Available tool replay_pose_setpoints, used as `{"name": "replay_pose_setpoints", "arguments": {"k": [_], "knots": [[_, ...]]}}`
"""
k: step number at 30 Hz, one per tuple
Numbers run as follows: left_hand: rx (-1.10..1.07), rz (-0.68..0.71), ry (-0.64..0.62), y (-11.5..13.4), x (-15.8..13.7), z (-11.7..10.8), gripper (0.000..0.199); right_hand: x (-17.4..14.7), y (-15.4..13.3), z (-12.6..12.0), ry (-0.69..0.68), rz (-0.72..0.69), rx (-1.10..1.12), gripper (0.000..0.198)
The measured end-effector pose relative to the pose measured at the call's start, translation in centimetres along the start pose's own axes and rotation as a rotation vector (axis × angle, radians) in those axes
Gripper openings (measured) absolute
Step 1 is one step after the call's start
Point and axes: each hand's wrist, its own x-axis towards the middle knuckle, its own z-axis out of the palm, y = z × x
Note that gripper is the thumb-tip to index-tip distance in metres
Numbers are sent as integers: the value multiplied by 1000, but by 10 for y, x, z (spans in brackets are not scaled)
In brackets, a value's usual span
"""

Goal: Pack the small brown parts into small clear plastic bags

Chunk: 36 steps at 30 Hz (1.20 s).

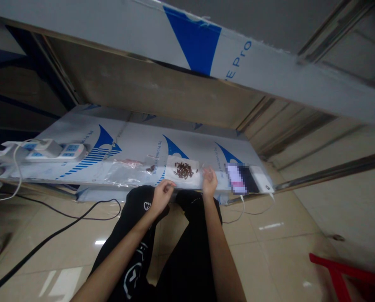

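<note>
A heap of small, dark brown, rod-shaped pieces [184,170] lies on a white sheet [171,162] on the film-covered shelf. My left hand [163,193] is at the shelf's front edge, just left of the sheet's near corner. Its fingers are curled together, and whatever may be between them is too small to make out. To the right of the sheet is my right hand [209,181], fingertips drawn together above the shelf. Blur hides what it may pinch. One loose brown piece lies between the heap and this hand.
Clear plastic bags [121,173] lie left of the sheet. A power strip [70,152] with a plugged-in white adapter [50,147] sits farther left. On the right are a phone [237,178] and a white device [261,179], with cables. An upper shelf edge [124,31] crosses above; a red stool [335,272] stands lower right.
</note>
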Motion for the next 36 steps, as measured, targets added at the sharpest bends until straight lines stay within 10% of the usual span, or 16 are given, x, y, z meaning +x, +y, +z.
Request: {"name": "replay_pose_setpoints", "arguments": {"k": [13, 27, 36], "knots": [[-47, -22, -9, 2, -1, -1, 12, 0, 3, 6, -135, 21, 51, 50], [-36, -43, -23, 1, -1, 0, 12, 3, 5, 3, 8, -84, -53, 40], [-42, -59, -35, -2, -2, 1, 11, 2, 6, 7, -94, 79, 117, 38]]}}
